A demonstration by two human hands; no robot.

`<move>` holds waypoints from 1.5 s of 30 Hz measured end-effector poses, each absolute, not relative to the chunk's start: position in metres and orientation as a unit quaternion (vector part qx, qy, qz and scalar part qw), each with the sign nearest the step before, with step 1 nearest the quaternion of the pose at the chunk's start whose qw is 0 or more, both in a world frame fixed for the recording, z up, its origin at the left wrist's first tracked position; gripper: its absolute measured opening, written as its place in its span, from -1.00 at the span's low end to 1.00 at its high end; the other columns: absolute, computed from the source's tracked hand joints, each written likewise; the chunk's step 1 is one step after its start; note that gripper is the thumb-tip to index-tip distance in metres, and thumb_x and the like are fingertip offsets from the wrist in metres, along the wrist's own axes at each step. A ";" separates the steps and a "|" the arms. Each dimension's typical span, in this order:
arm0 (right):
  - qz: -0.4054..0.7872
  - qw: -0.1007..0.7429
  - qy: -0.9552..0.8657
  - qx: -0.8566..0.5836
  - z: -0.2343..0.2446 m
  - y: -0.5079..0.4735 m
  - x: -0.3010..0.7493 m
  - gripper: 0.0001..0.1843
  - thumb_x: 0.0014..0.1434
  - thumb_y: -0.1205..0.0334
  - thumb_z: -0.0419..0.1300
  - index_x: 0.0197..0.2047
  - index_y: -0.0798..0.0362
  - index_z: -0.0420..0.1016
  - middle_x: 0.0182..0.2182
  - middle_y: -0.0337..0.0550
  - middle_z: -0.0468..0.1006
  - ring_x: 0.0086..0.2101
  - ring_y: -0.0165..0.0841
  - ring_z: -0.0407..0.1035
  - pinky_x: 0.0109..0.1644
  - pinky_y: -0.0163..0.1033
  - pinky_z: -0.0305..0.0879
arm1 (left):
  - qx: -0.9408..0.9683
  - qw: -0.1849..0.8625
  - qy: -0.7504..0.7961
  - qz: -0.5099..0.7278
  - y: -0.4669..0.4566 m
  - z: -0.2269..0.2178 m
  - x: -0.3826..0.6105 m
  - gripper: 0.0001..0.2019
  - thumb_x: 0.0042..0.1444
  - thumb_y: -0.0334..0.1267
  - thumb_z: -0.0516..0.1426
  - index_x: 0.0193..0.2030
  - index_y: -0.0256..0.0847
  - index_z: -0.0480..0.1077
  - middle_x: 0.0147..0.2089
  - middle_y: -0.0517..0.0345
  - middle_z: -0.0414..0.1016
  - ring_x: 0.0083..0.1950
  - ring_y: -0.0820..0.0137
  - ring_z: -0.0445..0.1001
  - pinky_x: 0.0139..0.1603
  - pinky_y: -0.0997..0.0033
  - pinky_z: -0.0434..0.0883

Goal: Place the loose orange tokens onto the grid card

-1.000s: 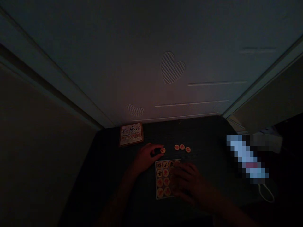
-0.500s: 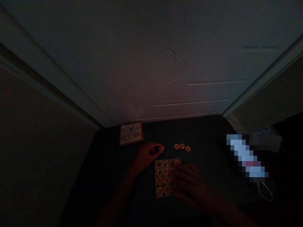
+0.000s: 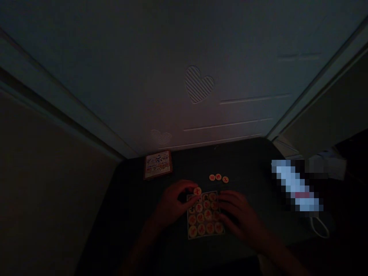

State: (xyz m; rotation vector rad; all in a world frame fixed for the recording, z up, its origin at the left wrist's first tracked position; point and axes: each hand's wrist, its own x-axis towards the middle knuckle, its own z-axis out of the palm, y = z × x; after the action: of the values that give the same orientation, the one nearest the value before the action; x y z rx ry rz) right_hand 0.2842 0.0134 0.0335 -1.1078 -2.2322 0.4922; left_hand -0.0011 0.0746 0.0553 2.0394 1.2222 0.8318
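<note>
The scene is very dim. A small square board lies on a dark table and carries several round pale game pieces with red or dark marks. My left hand pinches one round piece at the board's far left corner. My right hand rests with its fingers spread against the board's right edge and holds nothing. Three loose pieces lie in a row just beyond the board.
A small printed box lies at the table's far left, near a pale wall with heart patterns. At the right sit a blurred pale object and a white cord loop.
My left hand has carried the round piece from the table beyond the board back to the board's far left corner. My right hand slid off the board to its right edge, uncovering pieces.
</note>
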 end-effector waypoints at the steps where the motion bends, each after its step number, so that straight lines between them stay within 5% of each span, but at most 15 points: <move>1: 0.187 0.288 -0.844 -0.411 0.035 0.015 0.281 -0.58 0.37 0.20 0.18 0.27 -0.11 0.42 0.18 -0.05 0.54 0.23 -0.09 0.33 0.24 0.17 0.36 | 0.773 0.304 0.460 0.315 0.073 0.055 0.000 -0.72 0.24 -0.12 0.30 0.07 -0.01 0.50 0.00 0.13 0.62 -0.06 0.30 0.59 -0.01 0.25 0.54; 9: 0.208 0.237 -0.874 -0.370 0.043 0.016 0.266 -0.56 0.39 0.17 0.19 0.31 -0.06 0.39 0.23 -0.10 0.52 0.30 -0.13 0.25 0.31 0.13 0.26 | 0.792 0.295 0.443 0.300 0.070 0.052 -0.001 -0.81 0.29 -0.18 0.25 0.03 -0.01 0.51 0.06 0.12 0.62 0.06 0.29 0.58 0.14 0.17 0.52; 20: 0.155 0.307 -0.820 -0.458 0.027 0.068 0.299 -0.62 0.42 0.17 0.15 0.26 -0.08 0.44 0.19 -0.06 0.54 0.24 -0.11 0.32 0.30 0.20 0.27 | 0.786 0.261 0.481 0.288 0.079 0.042 -0.019 -0.81 0.30 -0.19 0.24 0.04 0.01 0.50 0.08 0.15 0.61 0.06 0.29 0.56 0.13 0.13 0.51; 31: 0.171 0.192 -0.864 -0.432 0.040 0.112 0.296 -0.71 0.34 0.30 0.23 0.12 -0.01 0.52 0.05 -0.04 0.60 0.06 -0.15 0.44 0.15 0.07 0.35 | 0.784 0.152 0.515 0.311 0.097 0.009 -0.034 -0.83 0.30 -0.20 0.20 0.01 -0.06 0.50 0.03 0.10 0.63 0.07 0.19 0.55 0.17 0.02 0.44; 39: 0.181 0.214 -0.843 -0.459 0.033 0.111 0.289 -0.67 0.34 0.31 0.21 0.16 -0.01 0.49 0.05 -0.04 0.59 0.05 -0.16 0.43 0.14 0.03 0.32 | 0.779 0.146 0.528 0.303 0.092 0.007 -0.033 -0.74 0.28 -0.19 0.22 0.09 -0.05 0.46 0.10 0.07 0.59 0.14 0.16 0.51 0.23 0.01 0.39; 45: 0.206 0.210 -0.859 -0.419 0.030 0.125 0.280 -0.87 0.35 0.27 0.23 -0.05 -0.01 0.56 -0.13 -0.09 0.64 -0.09 -0.20 0.47 0.05 -0.05 0.35 | 0.776 0.168 0.526 0.305 0.092 0.009 -0.034 -0.81 0.28 -0.17 0.22 0.02 -0.04 0.50 -0.01 0.13 0.63 0.05 0.19 0.54 0.14 0.05 0.43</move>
State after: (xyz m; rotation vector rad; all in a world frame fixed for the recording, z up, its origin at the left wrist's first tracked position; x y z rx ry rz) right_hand 0.2805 0.1253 0.0305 -1.1645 -2.3884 0.5722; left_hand -0.0344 0.0919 0.0093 2.2064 1.4955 0.8680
